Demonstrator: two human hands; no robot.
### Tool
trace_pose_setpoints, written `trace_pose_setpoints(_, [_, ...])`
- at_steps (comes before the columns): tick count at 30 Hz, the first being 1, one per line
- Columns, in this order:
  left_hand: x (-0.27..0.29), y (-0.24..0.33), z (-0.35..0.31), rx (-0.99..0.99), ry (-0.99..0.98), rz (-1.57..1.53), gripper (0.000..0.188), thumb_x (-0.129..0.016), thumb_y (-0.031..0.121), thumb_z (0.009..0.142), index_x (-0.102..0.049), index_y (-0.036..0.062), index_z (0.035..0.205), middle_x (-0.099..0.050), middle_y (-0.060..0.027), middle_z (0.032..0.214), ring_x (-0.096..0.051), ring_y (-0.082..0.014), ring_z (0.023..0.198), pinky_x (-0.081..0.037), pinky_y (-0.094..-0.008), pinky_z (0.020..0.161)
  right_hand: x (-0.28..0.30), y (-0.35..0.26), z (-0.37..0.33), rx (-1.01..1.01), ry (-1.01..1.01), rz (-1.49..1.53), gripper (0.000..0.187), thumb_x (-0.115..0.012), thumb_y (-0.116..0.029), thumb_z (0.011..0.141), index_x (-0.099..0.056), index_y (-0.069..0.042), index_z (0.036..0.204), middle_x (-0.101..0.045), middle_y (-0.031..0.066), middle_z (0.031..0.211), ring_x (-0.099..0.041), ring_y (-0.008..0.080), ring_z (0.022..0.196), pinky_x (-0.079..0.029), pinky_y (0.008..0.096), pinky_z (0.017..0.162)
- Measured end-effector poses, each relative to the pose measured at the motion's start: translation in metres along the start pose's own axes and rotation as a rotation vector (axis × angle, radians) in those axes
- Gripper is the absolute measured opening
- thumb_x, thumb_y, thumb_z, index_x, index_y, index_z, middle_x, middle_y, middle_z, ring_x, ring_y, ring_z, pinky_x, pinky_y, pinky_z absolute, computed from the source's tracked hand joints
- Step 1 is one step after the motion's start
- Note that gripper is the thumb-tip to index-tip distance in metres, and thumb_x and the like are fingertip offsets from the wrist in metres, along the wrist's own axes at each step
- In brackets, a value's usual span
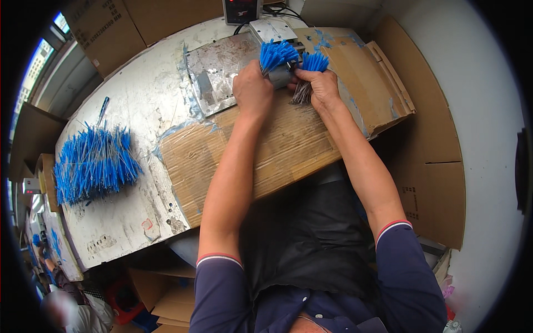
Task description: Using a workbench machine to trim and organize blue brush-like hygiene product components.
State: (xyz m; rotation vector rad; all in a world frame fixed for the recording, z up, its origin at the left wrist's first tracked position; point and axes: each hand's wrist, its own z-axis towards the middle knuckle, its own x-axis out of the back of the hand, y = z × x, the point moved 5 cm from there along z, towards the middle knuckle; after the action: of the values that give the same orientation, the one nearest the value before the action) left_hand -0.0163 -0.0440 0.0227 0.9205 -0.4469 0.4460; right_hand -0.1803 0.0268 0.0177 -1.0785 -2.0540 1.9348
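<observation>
My left hand [254, 91] is closed round a bundle of thin wire-like pieces with blue ends [278, 54]. The blue ends stick up above its fingers. In my right hand [325, 89], fingers and thumb grip a second, smaller bundle of blue-ended pieces [315, 62], whose thin grey ends [302, 93] hang below the fingers. Between the hands sits a grey, rounded part [281, 76]. Both hands are at the far side of the bench, over the edge of a scuffed metal plate [219, 61]. My fingertips are partly hidden.
A large pile of blue-ended pieces [97, 164] lies on the white bench [147, 105] at left, with a pen [103, 111] behind it. Cardboard [194, 161] covers the near edge; a cardboard box [369, 77] stands right. A black box with a red display [242, 11] is behind.
</observation>
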Motion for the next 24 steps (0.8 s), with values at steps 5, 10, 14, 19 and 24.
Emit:
trace_pose_setpoints(5, [0.000, 0.000, 0.000, -0.006, -0.006, 0.008, 0.011, -0.063, 0.011, 0.084, -0.064, 0.0059, 0.094, -0.069, -0.0208, 0.087, -0.066, -0.0424, 0.086, -0.049, -0.0534, 0.076, 0.003, 0.002, -0.004, -0.075, 0.040, -0.064, 0.013, -0.072, 0.007, 0.078, -0.064, 0.007, 0.089, -0.067, 0.0162, 0.079, -0.070, 0.0256, 0.065, -0.064, 0.0398, 0.055])
trace_pose_setpoints(10, [-0.002, 0.009, -0.003, -0.145, -0.029, 0.149, 0.014, -0.060, 0.004, 0.078, -0.064, 0.0049, 0.091, -0.068, -0.0156, 0.089, -0.064, -0.0345, 0.088, -0.047, -0.0465, 0.078, 0.003, -0.003, -0.014, -0.101, 0.045, -0.197, 0.009, -0.069, 0.010, 0.077, -0.062, 0.006, 0.081, -0.065, 0.0148, 0.070, -0.067, 0.0240, 0.055, -0.060, 0.0363, 0.047])
trace_pose_setpoints(14, [-0.005, 0.009, -0.004, -0.153, -0.024, 0.229, 0.011, -0.060, 0.007, 0.079, -0.063, 0.0048, 0.089, -0.067, -0.0141, 0.088, -0.064, -0.0337, 0.086, -0.046, -0.0455, 0.078, 0.000, -0.003, -0.015, -0.100, 0.061, -0.252, 0.014, -0.071, 0.009, 0.078, -0.058, 0.002, 0.081, -0.064, 0.0150, 0.070, -0.066, 0.0237, 0.053, -0.059, 0.0367, 0.046])
trace_pose_setpoints(19, [-0.001, 0.003, -0.002, -0.053, 0.016, 0.206, 0.008, -0.060, 0.006, 0.081, -0.062, 0.0043, 0.088, -0.067, -0.0148, 0.087, -0.064, -0.0358, 0.086, -0.047, -0.0477, 0.076, -0.005, -0.003, -0.002, -0.028, 0.111, -0.285, 0.013, -0.068, 0.011, 0.072, -0.058, 0.003, 0.075, -0.063, 0.0133, 0.067, -0.065, 0.0228, 0.051, -0.056, 0.0371, 0.042])
trace_pose_setpoints(24, [0.006, -0.006, 0.001, 0.095, 0.123, 0.029, 0.009, -0.062, 0.002, 0.081, -0.060, 0.0037, 0.090, -0.066, -0.0174, 0.087, -0.064, -0.0400, 0.087, -0.048, -0.0508, 0.077, -0.011, -0.002, 0.012, 0.001, 0.155, -0.357, 0.011, -0.066, 0.012, 0.071, -0.058, 0.005, 0.068, -0.063, 0.0159, 0.064, -0.066, 0.0249, 0.051, -0.056, 0.0380, 0.042])
